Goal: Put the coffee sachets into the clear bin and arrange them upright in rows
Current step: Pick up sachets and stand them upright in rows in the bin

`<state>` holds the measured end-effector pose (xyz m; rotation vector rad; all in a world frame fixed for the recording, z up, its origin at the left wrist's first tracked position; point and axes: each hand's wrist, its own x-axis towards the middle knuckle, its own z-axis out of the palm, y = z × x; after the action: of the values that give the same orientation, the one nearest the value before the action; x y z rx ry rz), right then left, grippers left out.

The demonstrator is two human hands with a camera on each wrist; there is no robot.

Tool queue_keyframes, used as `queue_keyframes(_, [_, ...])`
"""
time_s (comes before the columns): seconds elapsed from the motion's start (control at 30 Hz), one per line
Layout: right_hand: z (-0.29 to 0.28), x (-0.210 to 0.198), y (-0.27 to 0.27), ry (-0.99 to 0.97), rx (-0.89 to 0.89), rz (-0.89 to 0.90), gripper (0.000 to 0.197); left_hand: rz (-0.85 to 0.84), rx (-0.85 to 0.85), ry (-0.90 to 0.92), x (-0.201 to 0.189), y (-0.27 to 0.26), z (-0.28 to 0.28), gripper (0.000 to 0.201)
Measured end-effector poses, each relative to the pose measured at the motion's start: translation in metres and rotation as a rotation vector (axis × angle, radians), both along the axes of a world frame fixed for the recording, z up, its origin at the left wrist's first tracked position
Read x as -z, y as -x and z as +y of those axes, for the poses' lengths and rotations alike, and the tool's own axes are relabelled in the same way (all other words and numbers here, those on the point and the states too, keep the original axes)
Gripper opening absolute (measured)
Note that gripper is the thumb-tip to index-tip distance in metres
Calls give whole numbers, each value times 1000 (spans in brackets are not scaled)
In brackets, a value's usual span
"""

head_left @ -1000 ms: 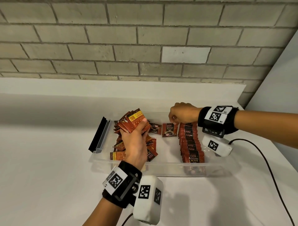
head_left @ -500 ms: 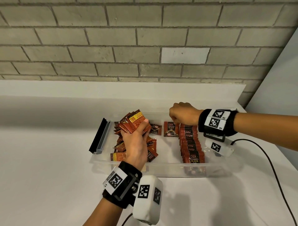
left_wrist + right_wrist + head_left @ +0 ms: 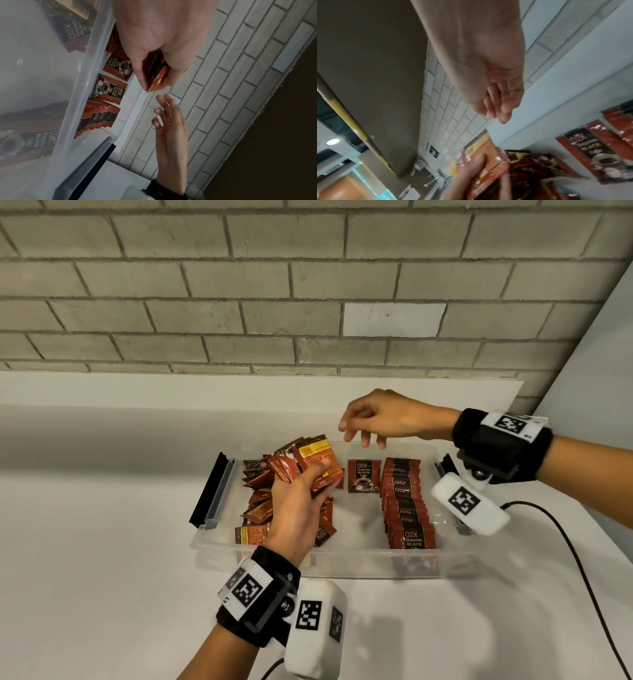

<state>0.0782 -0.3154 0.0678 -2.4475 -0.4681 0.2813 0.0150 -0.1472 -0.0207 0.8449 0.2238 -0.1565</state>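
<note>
Left hand (image 3: 298, 508) grips fanned sachets (image 3: 305, 463) over the bin (image 3: 342, 563); right hand (image 3: 380, 419) hovers just beside, loose-fingered, empty

Bin (image 3: 342, 563) on table (image 3: 102, 542), before wall (image 3: 239, 285). In bin: loose sachets (image 3: 257, 508) left, upright row (image 3: 406, 508) right, single sachet (image 3: 364, 475) between, at back. Lid clips (image 3: 210, 491) on bin's ends.

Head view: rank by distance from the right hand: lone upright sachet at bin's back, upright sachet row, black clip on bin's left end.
From the open right hand:
1. Lone red-and-black upright coffee sachet, just below the fingers, at the back of the clear plastic bin.
2. Upright row of red sachets, right side.
3. Black clip handle, far left end.
</note>
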Motion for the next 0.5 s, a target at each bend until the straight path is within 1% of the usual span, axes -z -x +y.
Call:
queue_keyframes(0.07, [3, -5, 10, -82, 31, -65, 18, -15, 31, -27, -2, 1, -1, 34])
queue_keyframes(0.13, [6, -5, 21, -120, 45, -112, 19, -22, 58, -49, -3, 2, -2, 38])
queue_keyframes(0.23, [9, 0, 31, -93, 42, -52, 30, -42, 106, -98, -5, 3, -4, 41])
queue_keyframes(0.3, [9, 4, 32, -9, 17, -54, 29, -52, 144, -106, -6, 4, -5, 42])
queue_keyframes(0.37, [6, 5, 29, 58, 21, -130, 21, -41, 177, -75, -6, 5, -5, 45])
queue_keyframes(0.4, [3, 4, 28, 48, 34, -184, 17, -34, 182, -54, -6, 5, -5, 48])
queue_keyframes(0.5, [-7, 4, 34, -79, 67, -445, 12, -7, 158, 29, -5, 3, -3, 51])
